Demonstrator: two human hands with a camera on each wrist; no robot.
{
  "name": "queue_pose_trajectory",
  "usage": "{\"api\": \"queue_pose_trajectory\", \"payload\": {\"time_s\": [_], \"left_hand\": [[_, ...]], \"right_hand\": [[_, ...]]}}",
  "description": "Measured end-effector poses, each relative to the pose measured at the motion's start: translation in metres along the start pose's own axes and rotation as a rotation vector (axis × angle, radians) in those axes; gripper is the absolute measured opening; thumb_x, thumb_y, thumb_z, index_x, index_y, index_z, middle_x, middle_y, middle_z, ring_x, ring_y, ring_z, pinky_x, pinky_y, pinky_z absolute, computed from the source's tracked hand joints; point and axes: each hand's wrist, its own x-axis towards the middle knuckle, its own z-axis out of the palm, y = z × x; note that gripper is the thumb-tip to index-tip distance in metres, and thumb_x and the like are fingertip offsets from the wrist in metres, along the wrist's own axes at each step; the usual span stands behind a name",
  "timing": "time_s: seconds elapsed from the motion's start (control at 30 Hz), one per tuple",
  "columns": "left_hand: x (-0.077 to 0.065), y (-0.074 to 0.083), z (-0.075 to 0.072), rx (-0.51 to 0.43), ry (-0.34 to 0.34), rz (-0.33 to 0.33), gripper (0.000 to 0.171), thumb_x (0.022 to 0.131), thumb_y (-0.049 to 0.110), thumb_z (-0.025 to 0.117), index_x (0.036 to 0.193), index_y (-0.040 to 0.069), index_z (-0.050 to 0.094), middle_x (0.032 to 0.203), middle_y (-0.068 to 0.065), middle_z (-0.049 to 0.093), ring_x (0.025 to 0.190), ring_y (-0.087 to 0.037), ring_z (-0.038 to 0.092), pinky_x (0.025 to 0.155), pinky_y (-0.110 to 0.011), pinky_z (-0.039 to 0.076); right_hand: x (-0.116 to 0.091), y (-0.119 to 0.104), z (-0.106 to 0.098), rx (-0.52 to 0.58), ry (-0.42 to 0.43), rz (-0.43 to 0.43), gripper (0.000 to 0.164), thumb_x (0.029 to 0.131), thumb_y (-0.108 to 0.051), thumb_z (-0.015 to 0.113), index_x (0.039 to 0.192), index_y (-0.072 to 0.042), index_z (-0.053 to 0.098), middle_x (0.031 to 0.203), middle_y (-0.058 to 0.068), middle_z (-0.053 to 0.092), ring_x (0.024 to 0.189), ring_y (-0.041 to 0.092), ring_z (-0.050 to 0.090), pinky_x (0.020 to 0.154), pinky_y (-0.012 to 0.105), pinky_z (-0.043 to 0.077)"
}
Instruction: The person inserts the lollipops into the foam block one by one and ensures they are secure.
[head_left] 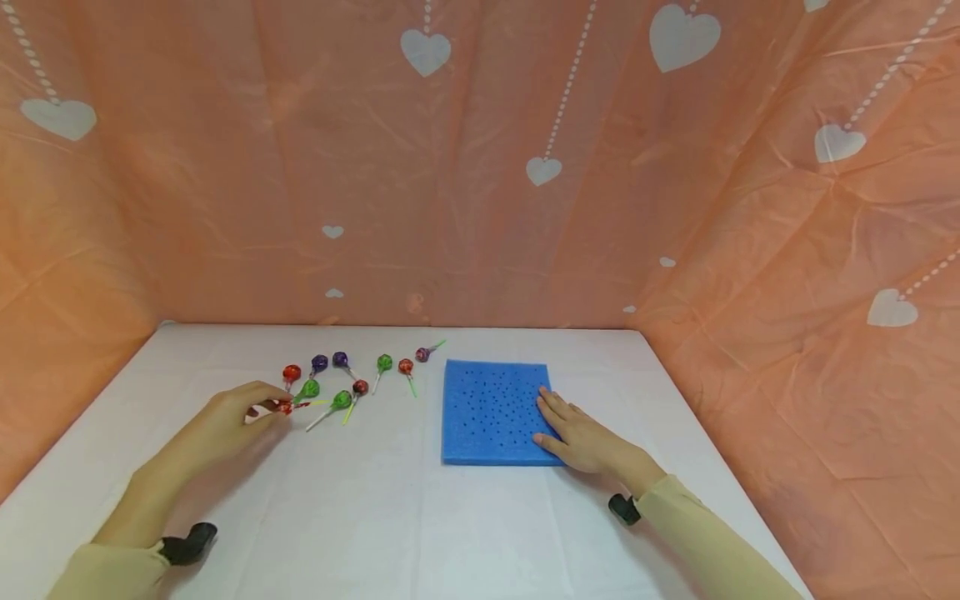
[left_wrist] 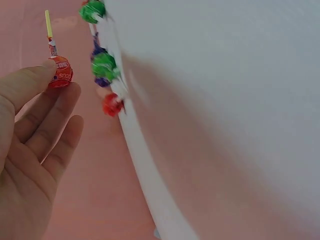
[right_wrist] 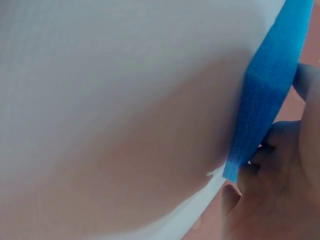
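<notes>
Between thumb and fingertips my left hand [head_left: 242,417] pinches a red-wrapped lollipop [left_wrist: 62,73] by its head; its yellow stick points away from the palm. Several other lollipops lie just beyond that hand, among them a green one [head_left: 342,400], a red one [head_left: 292,373] and a purple one [head_left: 319,363]. My right hand [head_left: 588,437] rests on the right side of a blue foam block [head_left: 468,454], fingers extended over its top. Many small dark holes dot the top of the block. In the right wrist view, the block's side shows beside the right hand [right_wrist: 275,185].
A white cloth covers the table [head_left: 337,517]. An orange curtain [head_left: 480,208] with white hearts hangs behind and at both sides. Farther right in the lollipop group lie a green lollipop [head_left: 385,363], a red one [head_left: 406,367] and a purple one [head_left: 423,355] near the block.
</notes>
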Motion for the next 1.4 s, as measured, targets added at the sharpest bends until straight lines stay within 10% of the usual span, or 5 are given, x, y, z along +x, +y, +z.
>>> {"api": "queue_pose_trajectory", "payload": {"time_s": [0.43, 0.77, 1.4], "left_hand": [[0.029, 0.021, 0.013, -0.073, 0.086, 0.134, 0.023, 0.089, -0.001, 0.077, 0.111, 0.004, 0.075, 0.1, 0.0, 0.07, 0.088, -0.02, 0.068, 0.076, -0.039, 0.059], [0.052, 0.047, 0.025, -0.143, 0.032, 0.075, 0.025, 0.094, -0.001, 0.071, 0.12, 0.001, 0.073, 0.115, -0.011, 0.071, 0.098, -0.026, 0.069, 0.086, -0.046, 0.058], [0.099, 0.079, 0.057, -0.249, 0.088, 0.203, 0.025, 0.094, -0.002, 0.073, 0.119, 0.001, 0.072, 0.115, -0.011, 0.07, 0.097, -0.028, 0.07, 0.081, -0.047, 0.059]], "right_hand": [[0.001, 0.0, -0.001, 0.0, -0.01, 0.007, 0.076, 0.11, -0.046, 0.046, 0.163, 0.002, 0.02, 0.173, 0.018, 0.007, 0.159, 0.037, 0.01, 0.127, 0.054, 0.016], [0.002, 0.001, -0.001, 0.013, -0.01, 0.005, 0.075, 0.11, -0.044, 0.046, 0.163, 0.002, 0.02, 0.173, 0.018, 0.007, 0.159, 0.038, 0.01, 0.127, 0.054, 0.016], [0.002, 0.0, 0.0, 0.026, 0.002, 0.007, 0.074, 0.11, -0.044, 0.047, 0.163, 0.0, 0.021, 0.174, 0.015, 0.007, 0.159, 0.036, 0.013, 0.127, 0.054, 0.016]]}}
